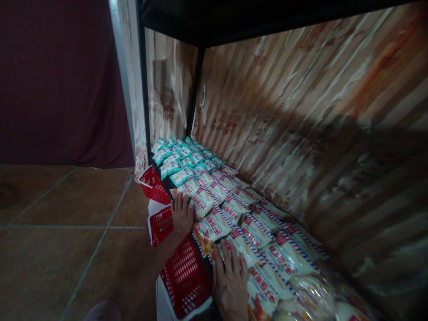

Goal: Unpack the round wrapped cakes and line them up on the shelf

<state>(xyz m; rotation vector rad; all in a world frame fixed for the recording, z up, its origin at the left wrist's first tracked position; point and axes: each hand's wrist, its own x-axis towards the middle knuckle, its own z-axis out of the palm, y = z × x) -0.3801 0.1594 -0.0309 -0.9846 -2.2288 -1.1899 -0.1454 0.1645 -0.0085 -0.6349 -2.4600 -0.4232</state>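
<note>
A low black shelf [157, 171] is packed with rows of snack packets. Those nearest me are white with red and blue striped edges [214, 225]; further back lie teal and white ones [174, 162]. My left hand [182, 214] rests flat at the shelf's front edge, fingers stretched out and touching a striped packet [202, 206]. My right hand [230, 283] lies flat with fingers spread on top of the nearest striped packets [267, 278]. Neither hand grips anything.
Red plastic baskets [185, 276] stand along the front of the shelf, one further back [152, 183]. Crinkled patterned sheeting [301, 111] lines the back wall. A black shelf board [234, 18] hangs overhead. Brown floor tiles [67, 223] and a dark red curtain [60, 80] lie left.
</note>
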